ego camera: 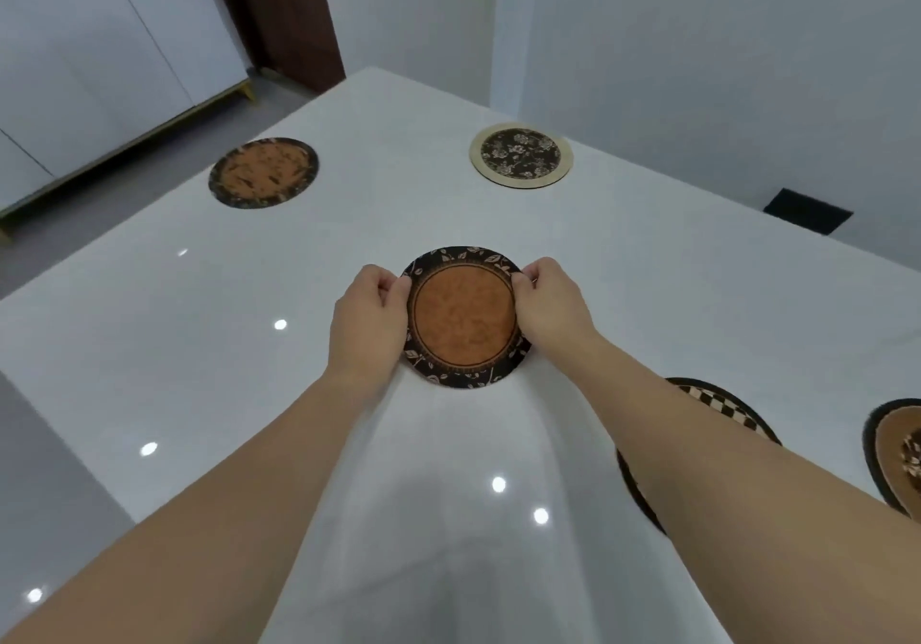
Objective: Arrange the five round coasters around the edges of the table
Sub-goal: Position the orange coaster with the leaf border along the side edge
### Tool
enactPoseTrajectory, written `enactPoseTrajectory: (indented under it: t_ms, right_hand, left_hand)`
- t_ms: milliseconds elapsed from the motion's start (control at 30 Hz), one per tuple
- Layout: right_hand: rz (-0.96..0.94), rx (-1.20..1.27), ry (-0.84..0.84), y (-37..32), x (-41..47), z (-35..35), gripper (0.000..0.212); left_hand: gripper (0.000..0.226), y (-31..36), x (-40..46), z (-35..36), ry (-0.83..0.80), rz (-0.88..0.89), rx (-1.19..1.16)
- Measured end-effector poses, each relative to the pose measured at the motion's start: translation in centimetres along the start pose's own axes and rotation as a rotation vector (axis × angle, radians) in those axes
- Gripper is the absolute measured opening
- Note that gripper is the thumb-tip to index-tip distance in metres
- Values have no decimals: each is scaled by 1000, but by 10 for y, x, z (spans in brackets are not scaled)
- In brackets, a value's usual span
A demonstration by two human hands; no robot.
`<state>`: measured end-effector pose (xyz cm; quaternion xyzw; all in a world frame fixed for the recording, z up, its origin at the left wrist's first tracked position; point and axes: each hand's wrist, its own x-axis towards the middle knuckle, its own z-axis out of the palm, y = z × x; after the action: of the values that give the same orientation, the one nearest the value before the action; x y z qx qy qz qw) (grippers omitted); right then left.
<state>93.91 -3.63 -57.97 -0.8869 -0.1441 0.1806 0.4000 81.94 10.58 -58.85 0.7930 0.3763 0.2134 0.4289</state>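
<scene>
A round coaster with an orange centre and a black leaf-patterned rim is in the middle of the white table. My left hand pinches its left edge and my right hand pinches its right edge. A second orange coaster with a dark rim lies near the far left edge. A black floral coaster with a pale rim lies near the far right edge. A checkered coaster is partly hidden under my right forearm. Another brown coaster is cut off at the right border.
White cabinets stand on the floor beyond the table's left side. A dark door frame is at the back. White walls close in the far right, with a black vent low on one.
</scene>
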Motion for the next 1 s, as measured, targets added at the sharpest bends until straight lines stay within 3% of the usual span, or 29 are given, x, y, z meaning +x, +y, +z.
enactPoseTrajectory:
  t_ms: [200, 333, 500, 767, 1000]
  right_hand:
    - [-109, -242, -65, -36, -47, 84, 24]
    - [-207, -433, 79, -40, -98, 134, 29]
    - [-279, -483, 144, -35, -109, 147, 30]
    - [-394, -548, 124, -35, -107, 150, 23]
    - [-452, -528, 127, -32, -106, 152, 18]
  left_hand:
    - [23, -75, -6, -84, 49, -118, 217]
    - [32, -126, -33, -127, 88, 91, 614]
    - [33, -143, -29, -142, 6, 202, 632]
    - [24, -161, -32, -168, 24, 224, 592]
    - [33, -159, -36, -172, 25, 215, 515]
